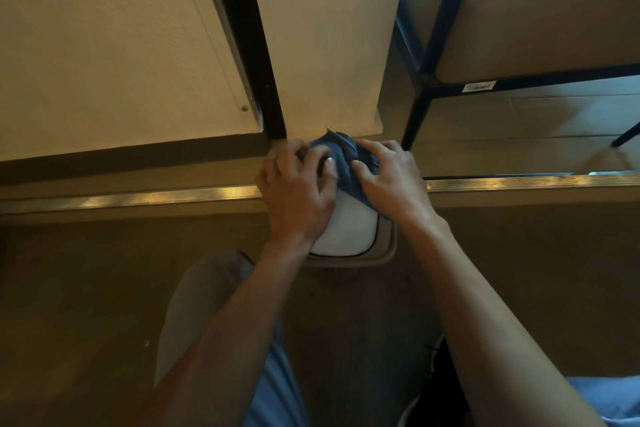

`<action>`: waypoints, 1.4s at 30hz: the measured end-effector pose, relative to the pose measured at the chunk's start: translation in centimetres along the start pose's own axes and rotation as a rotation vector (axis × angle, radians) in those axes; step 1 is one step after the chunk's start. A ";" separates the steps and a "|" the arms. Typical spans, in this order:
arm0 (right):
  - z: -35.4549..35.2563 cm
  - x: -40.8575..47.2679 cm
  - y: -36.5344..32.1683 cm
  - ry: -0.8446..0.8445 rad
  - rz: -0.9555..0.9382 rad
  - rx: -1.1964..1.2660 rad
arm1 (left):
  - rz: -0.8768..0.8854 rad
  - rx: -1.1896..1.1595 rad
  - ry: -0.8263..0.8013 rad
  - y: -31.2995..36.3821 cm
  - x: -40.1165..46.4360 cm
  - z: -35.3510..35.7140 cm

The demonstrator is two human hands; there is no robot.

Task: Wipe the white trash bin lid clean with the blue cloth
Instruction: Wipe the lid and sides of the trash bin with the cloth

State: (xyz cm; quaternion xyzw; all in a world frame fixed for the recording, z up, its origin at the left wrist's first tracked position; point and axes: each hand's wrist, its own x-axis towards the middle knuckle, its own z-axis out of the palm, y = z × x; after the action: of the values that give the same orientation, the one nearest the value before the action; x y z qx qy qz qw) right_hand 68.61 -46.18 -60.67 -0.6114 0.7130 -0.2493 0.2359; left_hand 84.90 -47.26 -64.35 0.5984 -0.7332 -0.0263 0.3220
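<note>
White bin lid (349,229) sits centre frame, on the floor by the wall. Blue cloth (341,158) bunched at lid's far edge. Left hand (298,198) lies on the lid w/ fingers curled at cloth's edge; right hand (388,180) presses cloth down, fingers spread and bent into it. Best approach, imo: flatten cloth, keep left bracing lid, drag toward near edge w/ even pressure, overlapping passes.
</note>
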 end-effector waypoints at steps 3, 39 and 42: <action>0.0 -0.7 -0.3 0.075 0.013 -0.049 | 0.014 0.094 -0.120 1.0 0.5 -0.9; 6.0 -1.0 1.6 0.352 -0.015 0.156 | -0.277 -0.094 -1.046 1.6 13.1 3.0; 5.9 -1.0 1.6 0.334 0.014 0.163 | -0.217 -0.081 -1.101 1.3 13.9 3.5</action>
State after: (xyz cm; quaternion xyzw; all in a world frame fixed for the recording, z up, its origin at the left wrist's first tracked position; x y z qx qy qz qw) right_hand 71.31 -45.38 -66.15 -0.5354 0.7239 -0.4027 0.1649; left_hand 80.97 -60.59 -60.49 0.5553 -0.7258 -0.3959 -0.0900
